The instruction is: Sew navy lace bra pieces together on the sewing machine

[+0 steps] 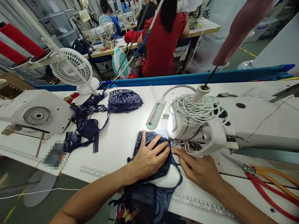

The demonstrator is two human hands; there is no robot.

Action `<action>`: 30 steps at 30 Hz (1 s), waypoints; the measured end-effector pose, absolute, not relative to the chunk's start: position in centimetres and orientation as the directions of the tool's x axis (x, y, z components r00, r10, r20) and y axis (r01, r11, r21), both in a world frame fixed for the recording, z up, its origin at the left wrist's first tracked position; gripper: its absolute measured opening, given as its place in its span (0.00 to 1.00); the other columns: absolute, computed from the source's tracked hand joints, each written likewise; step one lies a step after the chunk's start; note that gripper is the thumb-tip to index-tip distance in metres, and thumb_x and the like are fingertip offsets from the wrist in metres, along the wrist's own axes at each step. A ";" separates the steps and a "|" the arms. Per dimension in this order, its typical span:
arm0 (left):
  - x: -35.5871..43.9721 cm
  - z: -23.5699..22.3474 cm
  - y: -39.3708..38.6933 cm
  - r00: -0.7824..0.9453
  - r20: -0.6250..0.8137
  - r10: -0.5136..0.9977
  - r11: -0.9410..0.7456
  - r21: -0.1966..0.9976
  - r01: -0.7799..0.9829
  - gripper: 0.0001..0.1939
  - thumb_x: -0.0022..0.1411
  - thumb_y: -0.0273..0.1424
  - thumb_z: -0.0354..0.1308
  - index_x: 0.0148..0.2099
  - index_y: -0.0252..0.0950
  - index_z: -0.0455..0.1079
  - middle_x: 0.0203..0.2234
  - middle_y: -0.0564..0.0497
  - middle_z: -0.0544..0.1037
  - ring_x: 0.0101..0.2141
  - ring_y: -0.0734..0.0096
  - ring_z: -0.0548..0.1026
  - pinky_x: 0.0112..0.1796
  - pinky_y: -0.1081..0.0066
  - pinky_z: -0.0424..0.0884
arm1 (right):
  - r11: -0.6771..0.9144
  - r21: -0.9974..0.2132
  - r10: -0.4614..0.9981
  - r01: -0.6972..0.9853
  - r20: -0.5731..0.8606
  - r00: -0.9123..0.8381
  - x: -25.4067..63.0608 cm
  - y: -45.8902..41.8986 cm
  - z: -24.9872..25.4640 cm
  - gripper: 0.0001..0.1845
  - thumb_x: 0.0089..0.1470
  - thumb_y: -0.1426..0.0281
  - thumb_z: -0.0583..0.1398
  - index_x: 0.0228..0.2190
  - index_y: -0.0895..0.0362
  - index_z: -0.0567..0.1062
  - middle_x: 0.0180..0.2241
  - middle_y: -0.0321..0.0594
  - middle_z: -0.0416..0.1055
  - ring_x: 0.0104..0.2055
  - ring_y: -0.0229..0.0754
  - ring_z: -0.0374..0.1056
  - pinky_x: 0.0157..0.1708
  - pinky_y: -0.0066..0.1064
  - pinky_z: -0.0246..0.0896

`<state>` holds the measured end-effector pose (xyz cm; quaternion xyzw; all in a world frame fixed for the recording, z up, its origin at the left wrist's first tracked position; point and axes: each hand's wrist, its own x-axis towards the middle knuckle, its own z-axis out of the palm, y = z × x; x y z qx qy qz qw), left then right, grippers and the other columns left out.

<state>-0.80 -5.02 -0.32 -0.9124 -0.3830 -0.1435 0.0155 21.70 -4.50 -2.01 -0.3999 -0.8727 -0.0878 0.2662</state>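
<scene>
A navy lace bra [161, 169] lies on the white sewing table under my left hand [150, 155]. The fingers of that hand are spread flat over one cup, pressing it beside the needle area. My right hand [198, 168] rests on the table on the other side, partly under the sewing machine head [196, 130]. Its fingers stretch toward the cup's edge near the presser foot, and the machine hides its thumb. Lower down, the rest of the bra hangs toward the table's front edge.
Scissors [251, 169] with red and orange handles lie at the right. A separate lace cup [125, 101] and a tangle of navy straps and fabric [88, 127] lie left. A lamp [156, 113], coiled white cable [198, 109] and fan [71, 67] stand behind; a person in red [161, 43] sits beyond.
</scene>
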 end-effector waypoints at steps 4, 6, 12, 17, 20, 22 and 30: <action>-0.7 -0.5 -4.6 0.658 0.282 0.698 -0.702 0.089 0.707 0.17 0.71 0.32 0.48 0.59 0.40 0.67 0.56 0.46 0.73 0.63 0.53 0.60 0.60 0.31 0.26 | 0.688 -0.102 0.651 0.718 0.524 -0.549 21.7 -4.6 -2.2 0.16 0.58 0.77 0.55 0.40 0.52 0.80 0.30 0.41 0.75 0.34 0.42 0.70 0.35 0.34 0.64; -0.7 -0.5 -4.4 0.663 0.283 0.693 -0.707 0.088 0.702 0.17 0.70 0.32 0.49 0.59 0.39 0.67 0.56 0.45 0.73 0.63 0.53 0.61 0.61 0.31 0.27 | 0.686 -0.104 0.649 0.720 0.536 -0.540 21.6 -4.6 -2.3 0.16 0.58 0.77 0.55 0.40 0.53 0.80 0.30 0.42 0.74 0.35 0.43 0.71 0.35 0.34 0.64; -0.6 -0.4 -3.9 0.661 0.284 0.695 -0.707 0.101 0.700 0.17 0.71 0.31 0.48 0.58 0.39 0.68 0.55 0.46 0.74 0.63 0.53 0.60 0.59 0.30 0.23 | 0.699 -0.087 0.626 0.710 0.555 -0.548 21.4 -4.5 -1.9 0.13 0.58 0.77 0.56 0.34 0.56 0.80 0.27 0.42 0.73 0.31 0.42 0.68 0.32 0.34 0.63; -0.6 -0.2 -3.7 0.671 0.270 0.691 -0.711 0.087 0.697 0.16 0.70 0.32 0.50 0.57 0.40 0.68 0.53 0.45 0.75 0.62 0.51 0.61 0.59 0.29 0.26 | 0.695 -0.051 0.617 0.717 0.555 -0.558 21.4 -4.5 -2.1 0.13 0.57 0.78 0.56 0.39 0.58 0.80 0.29 0.44 0.74 0.33 0.42 0.69 0.32 0.33 0.63; -0.7 -0.2 -3.7 0.671 0.265 0.692 -0.710 0.082 0.700 0.16 0.69 0.32 0.51 0.57 0.40 0.68 0.52 0.45 0.75 0.61 0.50 0.63 0.59 0.28 0.28 | 0.693 -0.016 0.616 0.721 0.531 -0.581 21.6 -4.6 -2.4 0.14 0.57 0.78 0.56 0.41 0.59 0.79 0.31 0.44 0.75 0.34 0.43 0.70 0.29 0.32 0.62; -0.6 -0.3 -3.7 0.667 0.261 0.697 -0.706 0.089 0.703 0.17 0.68 0.32 0.52 0.57 0.41 0.69 0.52 0.45 0.76 0.61 0.50 0.64 0.59 0.28 0.28 | 0.681 -0.016 0.635 0.732 0.510 -0.580 21.6 -4.7 -2.6 0.15 0.57 0.78 0.55 0.42 0.58 0.79 0.31 0.44 0.75 0.34 0.43 0.70 0.26 0.30 0.60; -0.9 -0.1 -3.3 0.666 0.237 0.707 -0.703 0.135 0.699 0.16 0.71 0.33 0.48 0.57 0.42 0.68 0.53 0.46 0.75 0.61 0.53 0.62 0.59 0.30 0.25 | 0.682 -0.011 0.639 0.732 0.496 -0.588 21.9 -4.7 -3.0 0.14 0.57 0.77 0.55 0.41 0.59 0.79 0.35 0.48 0.77 0.38 0.46 0.72 0.32 0.33 0.64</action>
